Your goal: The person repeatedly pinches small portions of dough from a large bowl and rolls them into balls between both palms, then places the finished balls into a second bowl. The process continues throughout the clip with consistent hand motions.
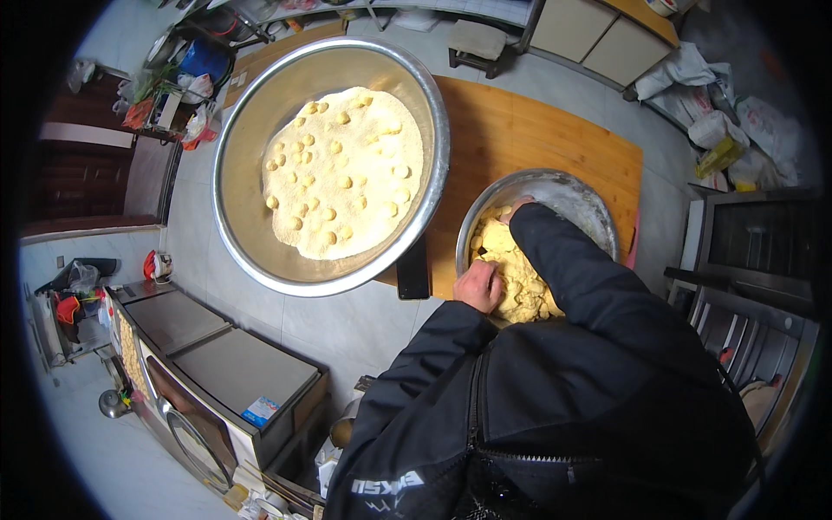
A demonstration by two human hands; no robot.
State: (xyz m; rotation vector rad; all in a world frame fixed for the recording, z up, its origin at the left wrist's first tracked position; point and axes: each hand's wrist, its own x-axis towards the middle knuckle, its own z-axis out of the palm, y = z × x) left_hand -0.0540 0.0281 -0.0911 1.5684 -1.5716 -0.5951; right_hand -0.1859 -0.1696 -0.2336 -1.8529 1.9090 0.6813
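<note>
A metal bowl [608,208] before me holds a lumpy mass of yellow dough [523,283], with small rounded pieces along its left side. My left hand [479,286] is at the bowl's near-left rim, its fingers curled against the dough; whether anything is inside them is hidden. Deeper in the same bowl, my right hand [518,208] reaches to the far side, touching or close to the dough. The black sleeve covers most of it. To the left, a larger metal basin [244,162] contains pale granular meal [364,224] with many small yellow dough balls [343,117] scattered over it.
Both vessels rest on a wooden tabletop [539,130]. A dark phone-like slab [413,270] lies partly under the large basin. Beyond the table stands a low cushioned stool [478,42]. A grey-topped cabinet [244,367] is at left; bags [705,104] pile up at right.
</note>
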